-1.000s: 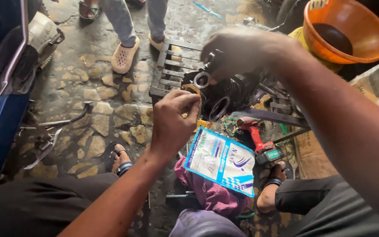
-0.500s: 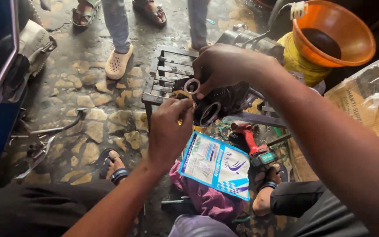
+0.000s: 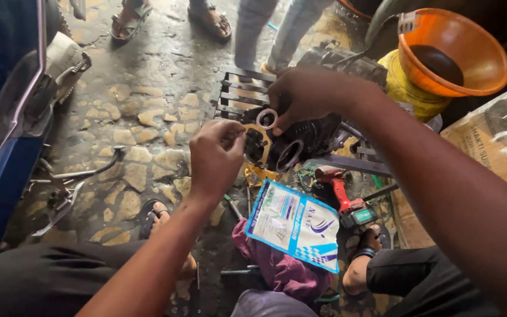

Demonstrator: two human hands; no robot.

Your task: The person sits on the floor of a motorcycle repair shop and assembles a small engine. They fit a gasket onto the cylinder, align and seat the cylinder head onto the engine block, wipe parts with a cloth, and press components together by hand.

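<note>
The right hand (image 3: 309,94) pinches a metal ring (image 3: 267,118) above the dark engine part (image 3: 300,141) on the floor. The left hand (image 3: 215,155) pinches something tiny beside it. Fitting seems underway; seating the ring squarely calls for careful alignment.

Funnel (image 3: 453,56) right of engine part (image 3: 306,138)

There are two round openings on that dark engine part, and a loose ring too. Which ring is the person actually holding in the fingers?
The pale metal ring, pinched by the right hand above the dark engine part. The other round openings are fixed in that part, untouched.
</note>
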